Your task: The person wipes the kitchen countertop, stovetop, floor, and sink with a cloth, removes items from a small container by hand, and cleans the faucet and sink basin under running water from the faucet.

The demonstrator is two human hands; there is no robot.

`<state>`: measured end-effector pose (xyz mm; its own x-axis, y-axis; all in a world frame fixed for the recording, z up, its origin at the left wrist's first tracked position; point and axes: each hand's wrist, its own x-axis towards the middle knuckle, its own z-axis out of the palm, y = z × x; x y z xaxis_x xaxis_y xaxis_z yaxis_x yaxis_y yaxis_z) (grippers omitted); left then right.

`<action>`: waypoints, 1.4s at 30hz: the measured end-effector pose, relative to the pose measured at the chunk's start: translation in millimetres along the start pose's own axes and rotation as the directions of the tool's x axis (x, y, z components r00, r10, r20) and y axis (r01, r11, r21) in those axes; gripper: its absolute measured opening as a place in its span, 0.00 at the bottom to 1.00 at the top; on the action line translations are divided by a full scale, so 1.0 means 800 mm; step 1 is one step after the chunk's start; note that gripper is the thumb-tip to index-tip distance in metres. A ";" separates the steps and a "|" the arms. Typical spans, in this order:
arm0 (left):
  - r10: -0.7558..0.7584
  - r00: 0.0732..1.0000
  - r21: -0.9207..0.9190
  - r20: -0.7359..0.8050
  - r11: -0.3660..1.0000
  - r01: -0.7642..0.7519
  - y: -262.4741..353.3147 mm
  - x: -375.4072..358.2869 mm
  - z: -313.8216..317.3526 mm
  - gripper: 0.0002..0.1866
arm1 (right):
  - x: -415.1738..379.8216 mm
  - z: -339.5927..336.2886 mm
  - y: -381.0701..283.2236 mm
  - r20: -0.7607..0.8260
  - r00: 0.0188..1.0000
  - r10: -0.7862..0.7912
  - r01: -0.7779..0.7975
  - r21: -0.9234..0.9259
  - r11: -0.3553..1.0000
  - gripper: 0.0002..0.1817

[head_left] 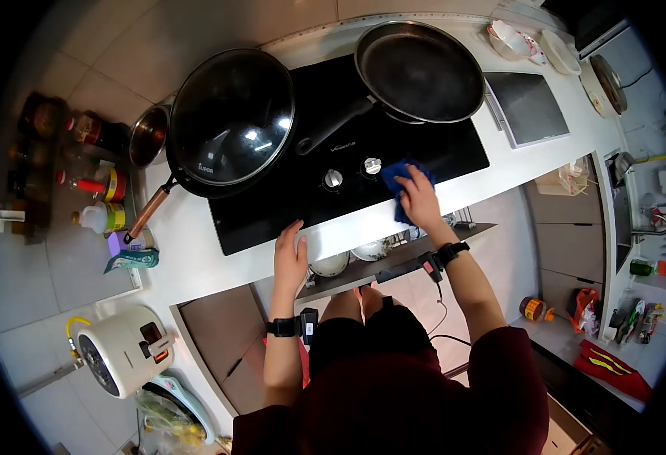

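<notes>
A dark blue cloth (396,179) lies over the front edge of the black glass cooktop (287,216), just right of the two silver knobs. My right hand (419,199) presses down on it with the fingers bent over the cloth. Farther left, my left hand (291,254) is at the white counter's front edge, its fingers stretched and holding nothing. Behind the hands, a lidded wok (230,117) with a wooden handle stands on the left burner. On the right burner is a black frying pan (420,72), its handle pointing toward the left front.
Below the counter, a drawer (393,265) with bowls stands pulled out in front of me. Bottles (109,218) and a small pot (149,136) line the left side. A white rice cooker (124,353) sits at lower left. Bowls (509,40) stand at the back right.
</notes>
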<state>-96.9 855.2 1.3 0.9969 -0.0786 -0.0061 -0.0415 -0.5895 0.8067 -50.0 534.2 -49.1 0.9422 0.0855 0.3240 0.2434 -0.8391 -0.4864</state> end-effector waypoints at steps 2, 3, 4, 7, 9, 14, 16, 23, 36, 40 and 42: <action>-0.012 1.000 -0.026 0.002 1.000 0.012 -0.007 0.005 0.001 0.16 | 0.004 0.008 -0.003 -0.033 0.998 0.062 -0.063 -0.025 0.998 0.20; -0.018 1.000 -0.043 0.008 0.999 0.019 -0.011 0.012 0.001 0.17 | 0.003 0.016 -0.010 -0.061 0.995 0.082 -0.085 -0.051 0.995 0.20; -0.011 1.000 -0.051 -0.001 0.999 0.011 -0.013 0.021 0.003 0.17 | 0.004 0.019 -0.019 -0.041 0.998 0.055 -0.058 -0.067 0.996 0.20; -0.023 0.999 -0.101 0.040 0.994 0.027 -0.009 0.037 0.015 0.17 | -0.013 0.032 -0.052 0.073 0.995 -0.069 0.072 -0.038 0.997 0.23; 0.050 0.996 -0.077 0.073 0.996 -0.044 0.000 0.053 0.026 0.18 | -0.013 0.050 -0.072 0.114 0.978 -0.177 0.176 0.020 0.984 0.25; 0.065 0.997 0.011 0.031 0.998 -0.065 0.017 0.088 0.056 0.20 | 0.020 0.069 -0.105 0.108 0.983 -0.147 0.169 -0.249 0.954 0.18; 0.048 0.999 0.041 0.016 0.998 -0.049 0.018 0.102 0.068 0.20 | 0.034 0.071 -0.110 0.126 0.977 -0.172 0.206 -0.350 0.914 0.17; -0.055 0.993 0.141 -0.106 0.988 0.070 0.023 0.117 0.104 0.17 | 0.085 0.073 -0.097 0.271 0.944 -0.190 0.257 -0.240 0.936 0.16; -0.056 0.952 0.217 -0.300 0.968 0.125 0.034 0.111 0.118 0.13 | 0.195 0.113 -0.054 0.288 0.926 -0.242 0.239 0.046 0.970 0.16; -0.025 0.950 0.219 -0.310 0.971 0.096 0.031 0.109 0.120 0.14 | 0.173 0.070 -0.016 0.297 0.915 -0.272 0.298 -0.046 0.953 0.19; -0.053 0.951 0.160 -0.304 0.981 0.106 0.030 0.111 0.121 0.14 | 0.156 0.051 -0.002 0.277 0.935 -0.222 0.234 -0.011 0.972 0.22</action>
<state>-16.3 756.3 -36.8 0.9707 0.2013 0.1309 0.0544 -0.7153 0.6967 76.1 568.1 -40.9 0.8906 0.4150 0.1861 0.4547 -0.8015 -0.3884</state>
